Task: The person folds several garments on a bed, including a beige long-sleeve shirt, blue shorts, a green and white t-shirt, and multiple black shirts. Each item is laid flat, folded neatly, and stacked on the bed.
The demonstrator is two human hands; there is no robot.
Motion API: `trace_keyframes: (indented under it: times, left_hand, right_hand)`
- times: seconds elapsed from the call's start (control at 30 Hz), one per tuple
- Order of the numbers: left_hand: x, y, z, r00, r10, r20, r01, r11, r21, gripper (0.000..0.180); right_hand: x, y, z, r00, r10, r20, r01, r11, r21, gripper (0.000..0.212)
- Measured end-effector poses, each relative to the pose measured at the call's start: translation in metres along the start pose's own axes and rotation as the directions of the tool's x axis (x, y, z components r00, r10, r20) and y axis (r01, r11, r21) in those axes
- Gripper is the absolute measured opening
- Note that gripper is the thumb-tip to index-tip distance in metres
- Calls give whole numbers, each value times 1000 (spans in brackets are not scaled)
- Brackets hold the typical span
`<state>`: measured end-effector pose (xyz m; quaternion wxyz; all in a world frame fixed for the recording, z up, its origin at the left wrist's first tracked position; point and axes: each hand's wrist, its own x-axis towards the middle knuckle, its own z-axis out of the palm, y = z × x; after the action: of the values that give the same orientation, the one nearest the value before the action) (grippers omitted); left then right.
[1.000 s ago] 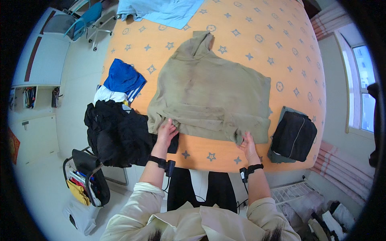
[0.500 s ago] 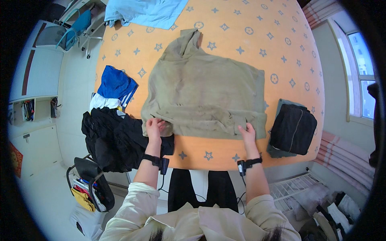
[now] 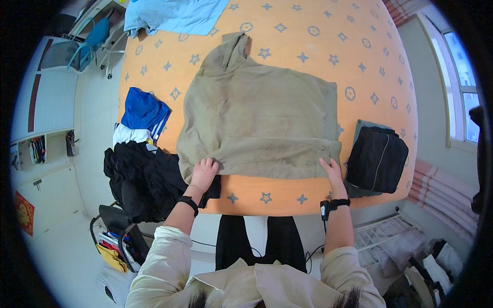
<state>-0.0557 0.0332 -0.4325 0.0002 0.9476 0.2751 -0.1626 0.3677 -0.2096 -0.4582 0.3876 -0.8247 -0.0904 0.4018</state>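
An olive-green hooded sweatshirt (image 3: 267,108) lies spread on the bed, its hood toward the far left and its ribbed hem at the right. A strip along its near side is folded over and lies fairly smooth. My left hand (image 3: 204,173) rests palm down on the near left part of the sweatshirt, fingers laid over the cloth. At the near right corner, by the hem, my right hand (image 3: 333,172) has the edge between thumb and fingers; the fingers under the cloth are partly hidden.
Black clothing (image 3: 141,179) lies heaped at the left, beside a blue garment (image 3: 144,109). Folded dark clothes (image 3: 377,160) are stacked at the right. A light blue cloth (image 3: 174,15) lies at the far edge of the bed (image 3: 287,192). A black chair (image 3: 120,226) stands lower left.
The sweatshirt's near fold has become smoother and flatter. My left hand has turned palm down onto the cloth. My right hand has shifted right along the near edge to the hem corner.
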Motion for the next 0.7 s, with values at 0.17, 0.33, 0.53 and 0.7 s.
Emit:
trace_keyframes:
  times: [0.17, 0.33, 0.53, 0.7]
  left_hand:
    - [6, -17, 5, 977, -182, 111, 179, 983, 42, 12]
    - [25, -5, -24, 942, -182, 283, 124, 970, 210, 24]
    - [75, 34, -64, 988, -105, 115, 134, 950, -282, 51]
    - [106, 49, -54, 970, -39, 241, 98, 966, -239, 82]
  right_hand:
    - [2, -25, -1, 981, -177, -78, 152, 956, -249, 35]
    - [3, -27, 3, 855, -488, -178, 331, 776, -537, 30]
    - [-10, -39, 21, 819, -560, 125, 445, 482, -755, 48]
    - [-19, -51, 46, 713, -542, 445, 637, 236, -734, 30]
